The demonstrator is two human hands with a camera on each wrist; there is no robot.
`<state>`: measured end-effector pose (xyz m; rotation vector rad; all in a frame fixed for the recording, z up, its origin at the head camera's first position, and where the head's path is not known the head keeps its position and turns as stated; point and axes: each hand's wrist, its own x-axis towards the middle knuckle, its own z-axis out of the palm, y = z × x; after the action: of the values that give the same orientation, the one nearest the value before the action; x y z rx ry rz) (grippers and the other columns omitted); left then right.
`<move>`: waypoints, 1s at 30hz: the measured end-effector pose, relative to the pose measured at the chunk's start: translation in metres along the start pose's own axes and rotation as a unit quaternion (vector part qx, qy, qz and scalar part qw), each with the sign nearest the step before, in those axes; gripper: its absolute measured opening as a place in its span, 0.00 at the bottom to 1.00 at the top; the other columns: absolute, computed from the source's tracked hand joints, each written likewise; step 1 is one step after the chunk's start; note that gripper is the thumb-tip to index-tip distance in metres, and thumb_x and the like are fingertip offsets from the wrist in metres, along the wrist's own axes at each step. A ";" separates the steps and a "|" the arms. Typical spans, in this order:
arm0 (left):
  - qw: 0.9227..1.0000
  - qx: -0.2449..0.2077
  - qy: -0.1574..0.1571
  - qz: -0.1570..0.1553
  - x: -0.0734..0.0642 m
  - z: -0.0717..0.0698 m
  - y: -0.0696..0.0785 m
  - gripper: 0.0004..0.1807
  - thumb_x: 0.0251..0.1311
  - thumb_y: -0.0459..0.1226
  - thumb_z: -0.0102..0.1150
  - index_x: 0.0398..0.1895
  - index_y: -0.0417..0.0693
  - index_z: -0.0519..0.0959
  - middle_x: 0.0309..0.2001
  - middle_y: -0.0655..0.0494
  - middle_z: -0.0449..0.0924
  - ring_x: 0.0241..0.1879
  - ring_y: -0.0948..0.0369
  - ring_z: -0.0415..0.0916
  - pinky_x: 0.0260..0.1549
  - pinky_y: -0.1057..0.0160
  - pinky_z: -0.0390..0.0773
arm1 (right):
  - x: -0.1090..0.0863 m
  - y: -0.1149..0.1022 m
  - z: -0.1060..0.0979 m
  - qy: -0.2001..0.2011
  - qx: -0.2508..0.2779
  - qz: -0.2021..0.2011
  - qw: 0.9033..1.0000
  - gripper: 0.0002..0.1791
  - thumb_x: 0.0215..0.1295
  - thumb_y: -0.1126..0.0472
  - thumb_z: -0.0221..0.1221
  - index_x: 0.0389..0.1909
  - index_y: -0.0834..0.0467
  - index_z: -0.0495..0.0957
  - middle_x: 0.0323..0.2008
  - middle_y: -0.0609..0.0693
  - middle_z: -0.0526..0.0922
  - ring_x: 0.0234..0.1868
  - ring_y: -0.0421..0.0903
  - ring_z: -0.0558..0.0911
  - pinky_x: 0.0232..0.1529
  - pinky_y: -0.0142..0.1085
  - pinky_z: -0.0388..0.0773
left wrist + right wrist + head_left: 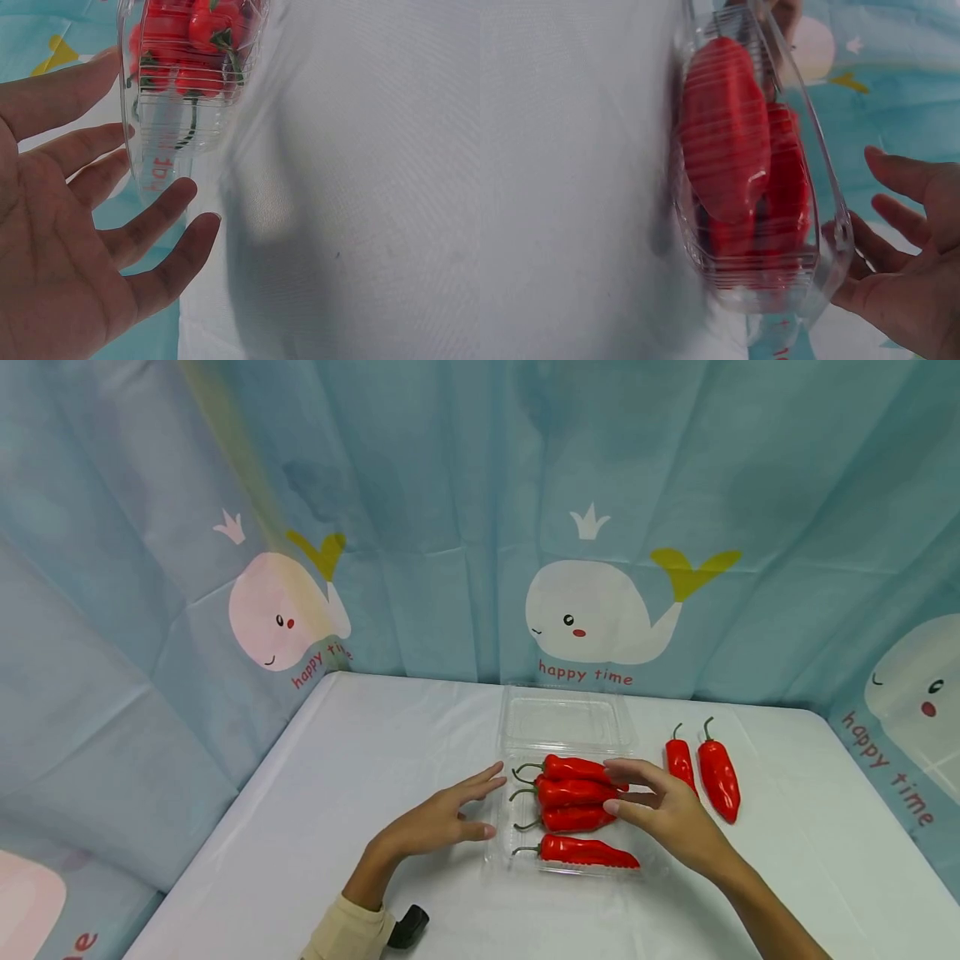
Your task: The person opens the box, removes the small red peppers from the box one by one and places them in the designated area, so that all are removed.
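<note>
A clear plastic clamshell box lies with its lid folded back flat behind it. Inside are several red peppers with green stems pointing left; one pepper lies along the front side, apart from the stacked ones. My left hand is at the box's left side, fingers spread and holding nothing, some fingertips close to the rim in the left wrist view. My right hand hovers at the right side, thumb and fingers loosely bent and apart near the pepper tips. Whether it touches them cannot be told.
Two more red peppers, a slimmer one and a broader one, lie on the white tabletop right of the box. A blue curtain with whale prints hangs behind and beside the table.
</note>
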<state>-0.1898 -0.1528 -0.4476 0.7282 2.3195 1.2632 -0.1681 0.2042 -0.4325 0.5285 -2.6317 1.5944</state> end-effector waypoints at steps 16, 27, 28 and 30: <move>1.000 -0.002 0.000 -0.001 -0.001 0.000 0.002 0.40 0.70 0.42 0.64 0.83 0.48 0.62 0.87 0.58 0.48 0.84 0.48 0.52 0.70 0.32 0.70 | 0.007 0.006 0.018 -0.007 -0.028 -0.030 0.999 0.28 0.66 0.57 0.73 0.66 0.56 0.80 0.60 0.53 0.85 0.60 0.56 0.83 0.62 0.66 0.79; 1.000 -0.001 0.000 -0.003 -0.001 0.000 0.001 0.40 0.71 0.42 0.63 0.84 0.50 0.61 0.87 0.58 0.47 0.83 0.49 0.52 0.70 0.33 0.70 | 0.010 0.005 0.021 -0.026 -0.024 0.001 0.999 0.30 0.65 0.55 0.74 0.67 0.54 0.80 0.61 0.52 0.84 0.61 0.56 0.81 0.53 0.37 0.86; 1.000 -0.001 0.000 -0.003 -0.001 0.000 0.001 0.40 0.71 0.42 0.63 0.84 0.50 0.61 0.87 0.58 0.47 0.84 0.49 0.52 0.70 0.33 0.70 | 0.010 0.006 0.022 -0.027 -0.022 0.004 0.999 0.30 0.65 0.55 0.74 0.67 0.54 0.80 0.62 0.53 0.83 0.61 0.56 0.80 0.51 0.34 0.86; 1.000 -0.001 0.000 -0.002 -0.002 0.000 0.001 0.40 0.71 0.42 0.63 0.84 0.50 0.61 0.87 0.57 0.47 0.84 0.49 0.52 0.70 0.33 0.70 | 0.011 0.006 0.023 -0.030 -0.020 0.009 0.999 0.30 0.65 0.57 0.74 0.67 0.55 0.80 0.62 0.55 0.83 0.62 0.58 0.80 0.49 0.32 0.86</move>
<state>-0.1883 -0.1532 -0.4468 0.7237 2.3183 1.2639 -0.1767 0.1842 -0.4463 0.5614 -2.7111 1.5519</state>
